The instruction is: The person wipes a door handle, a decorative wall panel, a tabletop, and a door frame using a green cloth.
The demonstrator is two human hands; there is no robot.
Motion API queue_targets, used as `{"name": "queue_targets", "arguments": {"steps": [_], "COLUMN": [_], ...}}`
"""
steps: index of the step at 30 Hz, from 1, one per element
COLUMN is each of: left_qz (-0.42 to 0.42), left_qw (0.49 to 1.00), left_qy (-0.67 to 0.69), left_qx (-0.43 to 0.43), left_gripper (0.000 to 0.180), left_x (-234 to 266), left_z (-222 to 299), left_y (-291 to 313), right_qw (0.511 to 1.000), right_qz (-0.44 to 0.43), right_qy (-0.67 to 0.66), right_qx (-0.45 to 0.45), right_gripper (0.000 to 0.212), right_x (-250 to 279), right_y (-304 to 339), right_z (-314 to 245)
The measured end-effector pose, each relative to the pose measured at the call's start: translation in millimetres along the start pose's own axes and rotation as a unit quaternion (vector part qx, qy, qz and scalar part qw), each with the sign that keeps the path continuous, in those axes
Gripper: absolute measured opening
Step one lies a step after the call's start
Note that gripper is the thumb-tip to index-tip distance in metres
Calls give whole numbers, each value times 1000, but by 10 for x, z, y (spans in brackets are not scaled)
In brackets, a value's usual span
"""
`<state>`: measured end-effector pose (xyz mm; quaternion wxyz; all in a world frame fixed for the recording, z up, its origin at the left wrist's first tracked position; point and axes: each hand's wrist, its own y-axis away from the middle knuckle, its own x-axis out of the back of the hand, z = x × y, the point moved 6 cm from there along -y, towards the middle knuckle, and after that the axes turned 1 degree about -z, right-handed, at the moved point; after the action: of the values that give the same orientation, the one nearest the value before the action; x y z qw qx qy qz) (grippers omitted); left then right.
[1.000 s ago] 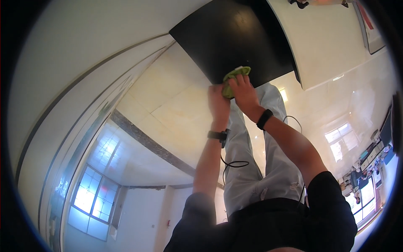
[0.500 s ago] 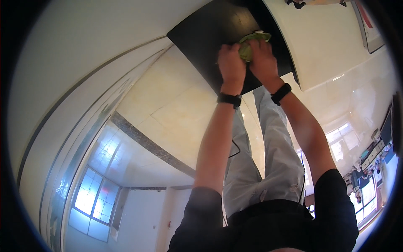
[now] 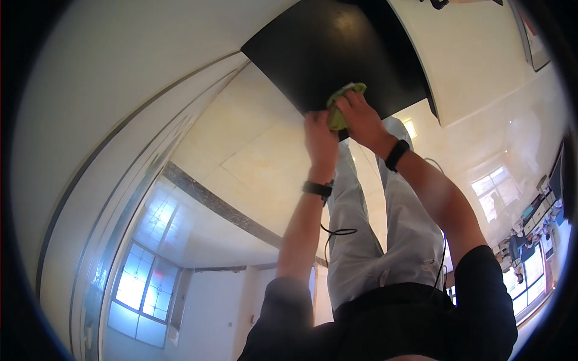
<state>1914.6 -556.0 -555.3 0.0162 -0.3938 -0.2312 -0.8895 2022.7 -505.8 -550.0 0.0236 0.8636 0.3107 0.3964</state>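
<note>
A crumpled green cloth (image 3: pixel 338 118) is between my hands, over the near edge of a black tabletop (image 3: pixel 319 51). My right hand (image 3: pixel 363 123) is closed on it, fingers bent over its upper part. Beside the cloth's left side, my left hand (image 3: pixel 321 141) is also closed, with curled fingers that seem to grip its edge. The fingertips of both hands are partly hidden. Each wrist wears a black band.
A pale wall (image 3: pixel 132 54) rises at the left of the tabletop. Pale tiled floor (image 3: pixel 247 138) lies below it. A thin black cable (image 3: pixel 340 231) hangs by my left forearm. Far to the right, people (image 3: pixel 525 243) are near a window.
Both hands and the green cloth have come toward me, from the middle of the black tabletop to its near edge. My left hand has also shifted slightly left.
</note>
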Motion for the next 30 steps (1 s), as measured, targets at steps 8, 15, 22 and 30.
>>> {"name": "queue_targets", "arguments": {"steps": [8, 15, 22, 30], "left_qz": [77, 116, 44, 12], "left_qw": [992, 988, 997, 999], "left_qy": [-85, -72, -4, 51], "left_qx": [-61, -76, -60, 5], "left_gripper": [32, 24, 23, 31], "left_x": [569, 367, -159, -182], "left_z": [149, 694, 818, 58], "left_y": [-1250, -1579, -903, 76], "right_qw": [993, 985, 993, 999], "right_qz": [104, 158, 79, 6], "right_qy": [-19, 62, 55, 37], "right_qx": [48, 10, -65, -25], "right_gripper": [36, 51, 48, 43], "right_x": [295, 814, 692, -40], "right_y": [-1193, -1255, -420, 232], "right_z": [6, 248, 678, 218]}}
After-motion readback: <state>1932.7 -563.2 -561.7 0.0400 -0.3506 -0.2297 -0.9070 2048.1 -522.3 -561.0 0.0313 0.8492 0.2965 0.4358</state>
